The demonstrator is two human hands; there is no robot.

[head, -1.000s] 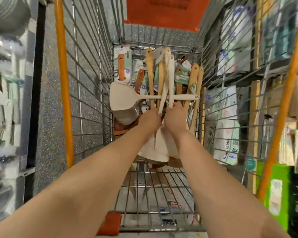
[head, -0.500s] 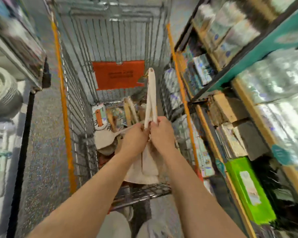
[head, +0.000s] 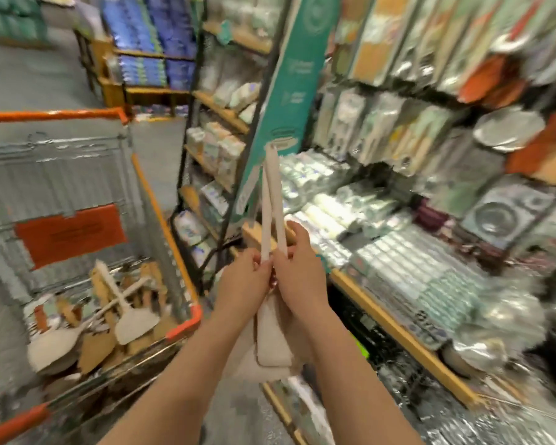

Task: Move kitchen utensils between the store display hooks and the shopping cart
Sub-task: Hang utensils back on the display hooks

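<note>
My left hand [head: 244, 281] and right hand [head: 297, 274] press against each other, each with fingers curled round a handle of the pale spatulas [head: 272, 345]. The handles stand up and meet at their tips, while the blades hang below my wrists. Half a second ago I held this bunch over the cart [head: 164, 226]; now it is outside the cart, to its right, in front of the shelves [head: 398, 332].

The cart holds a heap of utensils: a white spatula [head: 135, 322] lies on top, with wooden spatulas [head: 95, 348] under and beside it.

The blades in my grip overlap, so I cannot tell whether there are two or more. The hanging packs [head: 382, 123] up on the display are smeared by blur — only pale shapes.
</note>
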